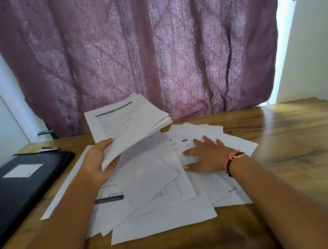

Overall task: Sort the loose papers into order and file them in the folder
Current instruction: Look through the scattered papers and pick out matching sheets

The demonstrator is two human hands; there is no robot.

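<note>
Several loose white papers [158, 210] lie scattered and overlapping across the middle of the wooden table [292, 152]. My left hand [99, 161] grips a stack of printed sheets [131, 123] by its near corner and holds it tilted above the pile. My right hand [205, 154] lies flat with straight, spread fingers on the papers at the right side of the pile. A black folder [20, 188] with a white label lies closed on the table at the left, apart from both hands.
A purple patterned curtain [152, 50] hangs behind the table's far edge. Pens [48, 148] lie just beyond the folder's far end. Bare wood shows to the right of the papers and along the near edge.
</note>
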